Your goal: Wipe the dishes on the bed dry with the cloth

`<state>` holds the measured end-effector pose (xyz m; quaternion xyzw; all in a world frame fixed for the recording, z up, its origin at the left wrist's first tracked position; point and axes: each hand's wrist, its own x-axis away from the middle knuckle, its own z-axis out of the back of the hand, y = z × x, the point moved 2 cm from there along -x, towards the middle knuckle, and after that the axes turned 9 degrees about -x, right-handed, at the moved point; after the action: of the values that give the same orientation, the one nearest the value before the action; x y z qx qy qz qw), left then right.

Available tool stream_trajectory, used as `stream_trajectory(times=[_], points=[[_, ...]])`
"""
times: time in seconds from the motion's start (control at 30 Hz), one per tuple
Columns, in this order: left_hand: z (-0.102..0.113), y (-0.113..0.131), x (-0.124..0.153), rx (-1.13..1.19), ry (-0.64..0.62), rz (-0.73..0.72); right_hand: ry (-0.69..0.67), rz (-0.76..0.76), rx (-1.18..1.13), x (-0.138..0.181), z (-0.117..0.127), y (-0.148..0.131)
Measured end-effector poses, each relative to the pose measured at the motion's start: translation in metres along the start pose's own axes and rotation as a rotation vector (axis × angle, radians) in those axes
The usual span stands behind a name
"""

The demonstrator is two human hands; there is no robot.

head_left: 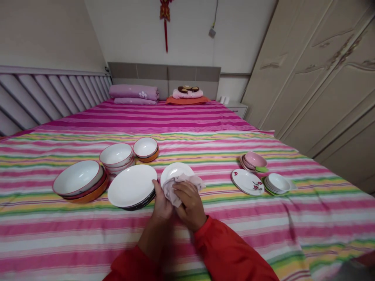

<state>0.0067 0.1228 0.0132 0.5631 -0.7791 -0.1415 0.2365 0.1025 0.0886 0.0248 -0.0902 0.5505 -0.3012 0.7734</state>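
Note:
A small white plate [176,168] is held in front of me, tilted a little. My left hand [162,205] grips its near left edge, with the thumb up along the rim and the other fingers mostly hidden. My right hand [189,203] is closed on a pale, crumpled cloth [172,191] and presses it onto the plate's upper face. The cloth hides the plate's lower part. Just left of my hands is a stack of plates with a large white plate [131,185] on top.
On the left stand stacked bowls: a large bowl [77,177], a medium bowl [116,155] and a small bowl [145,148] on top. To the right lie flowered plates [247,181], pink bowls [255,160] and white bowls [278,182]. All rest on a striped sheet [205,234].

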Motion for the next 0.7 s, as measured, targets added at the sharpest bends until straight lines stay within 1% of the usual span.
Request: stream_trajectory(times=[0.07,0.17,0.23,0.37,0.43,0.57,0.7], points=[[-0.001,0.000,-0.003,-0.019,0.004,-0.048,0.090,-0.012,0.040,-0.001,0.006,0.005],[-0.004,-0.001,-0.006,-0.045,-0.056,-0.103,0.174,-0.093,0.080,-0.001,0.012,0.016],[-0.005,-0.003,-0.006,-0.049,-0.058,-0.103,0.150,-0.120,0.088,0.000,0.011,0.018],[-0.005,-0.010,-0.003,-0.074,0.036,-0.027,-0.050,-0.101,0.103,0.002,-0.002,0.013],[-0.006,-0.014,-0.003,-0.082,0.043,-0.011,-0.090,-0.110,0.123,0.002,-0.005,0.013],[-0.009,-0.017,-0.004,-0.080,0.013,-0.033,0.000,-0.135,0.152,0.000,0.001,0.023],[-0.006,-0.009,-0.007,-0.088,-0.018,-0.077,0.091,-0.197,0.166,0.004,0.007,0.030]])
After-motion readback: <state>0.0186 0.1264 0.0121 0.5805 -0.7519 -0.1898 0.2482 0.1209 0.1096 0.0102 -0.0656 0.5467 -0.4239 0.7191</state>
